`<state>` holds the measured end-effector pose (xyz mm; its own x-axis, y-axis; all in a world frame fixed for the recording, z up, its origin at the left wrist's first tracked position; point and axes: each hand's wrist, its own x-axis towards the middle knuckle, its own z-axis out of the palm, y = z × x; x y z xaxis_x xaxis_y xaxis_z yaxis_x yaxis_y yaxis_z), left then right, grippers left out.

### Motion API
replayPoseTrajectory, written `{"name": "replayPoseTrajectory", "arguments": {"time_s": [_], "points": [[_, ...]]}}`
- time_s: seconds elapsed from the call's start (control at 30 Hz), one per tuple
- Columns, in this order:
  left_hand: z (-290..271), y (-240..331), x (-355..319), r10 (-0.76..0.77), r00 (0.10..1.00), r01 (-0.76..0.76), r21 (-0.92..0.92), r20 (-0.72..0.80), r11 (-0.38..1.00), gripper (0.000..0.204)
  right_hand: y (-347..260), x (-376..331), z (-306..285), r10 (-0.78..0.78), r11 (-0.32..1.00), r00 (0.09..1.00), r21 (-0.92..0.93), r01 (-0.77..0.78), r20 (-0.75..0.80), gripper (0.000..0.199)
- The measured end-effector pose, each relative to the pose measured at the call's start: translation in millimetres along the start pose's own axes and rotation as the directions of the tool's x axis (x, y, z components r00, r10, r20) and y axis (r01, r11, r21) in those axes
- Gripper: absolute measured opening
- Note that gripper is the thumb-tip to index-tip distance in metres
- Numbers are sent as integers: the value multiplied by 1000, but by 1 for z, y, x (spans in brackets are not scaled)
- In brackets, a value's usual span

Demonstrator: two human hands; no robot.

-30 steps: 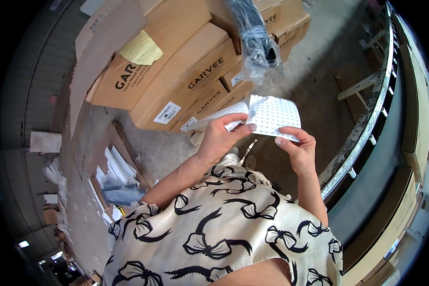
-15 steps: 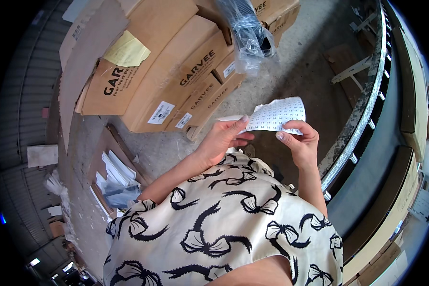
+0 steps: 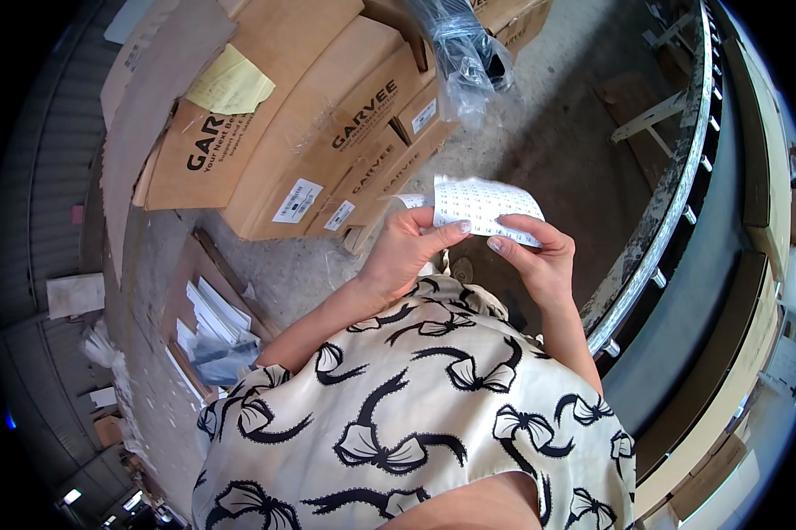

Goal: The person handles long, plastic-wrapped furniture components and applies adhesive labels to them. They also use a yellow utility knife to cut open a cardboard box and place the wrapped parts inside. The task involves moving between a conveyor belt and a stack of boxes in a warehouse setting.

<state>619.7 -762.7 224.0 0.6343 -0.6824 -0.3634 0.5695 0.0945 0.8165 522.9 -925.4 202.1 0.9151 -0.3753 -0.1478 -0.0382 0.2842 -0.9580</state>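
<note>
A white sheet of small printed stickers (image 3: 477, 203) is stretched between my two hands in front of my body. My left hand (image 3: 404, 243) pinches its left edge between thumb and fingers. Another white piece of paper (image 3: 409, 200) sticks out behind those fingers; whether it is part of the same sheet I cannot tell. My right hand (image 3: 539, 256) grips the sheet's lower right corner, thumb below and index finger on the printed face. The sheet curves slightly, its top edge uneven.
Large brown cartons (image 3: 327, 132) stand stacked ahead on the left, with a yellow paper (image 3: 230, 81) on one. Clear plastic wrap around dark parts (image 3: 460, 53) lies on top. A conveyor with a metal rail (image 3: 672, 238) runs along the right. White strips (image 3: 217, 314) lie in a carton at left.
The sticker sheet and my right hand have shifted slightly left. My left thumb now lies over the sheet's lower left part, and the hands are closer together.
</note>
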Motion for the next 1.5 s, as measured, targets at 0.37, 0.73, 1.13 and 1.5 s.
{"name": "replayPoseTrajectory", "arguments": {"time_s": [0.37, 0.73, 1.13, 1.5], "points": [[-8, -6, 3, 39, 988, -56, -114, -148, 992, 22, -1, 3, 18, 75, 997, 991, 29, -73, -113, 18], [6, -13, 4, -91, 989, 82, -77, -119, 994, 36, 5, 7, 18, 13, 1000, 1000, 10, -12, -25, 12], [-8, -20, 8, 79, 987, -63, 114, -140, 992, 27, -24, 6, 3, -472, 526, 876, -766, 370, 99, 23], [-18, -15, 11, 47, 994, -28, 178, -102, 984, 23, -21, 21, 33, -407, 347, 825, -769, 537, 393, 19]]}}
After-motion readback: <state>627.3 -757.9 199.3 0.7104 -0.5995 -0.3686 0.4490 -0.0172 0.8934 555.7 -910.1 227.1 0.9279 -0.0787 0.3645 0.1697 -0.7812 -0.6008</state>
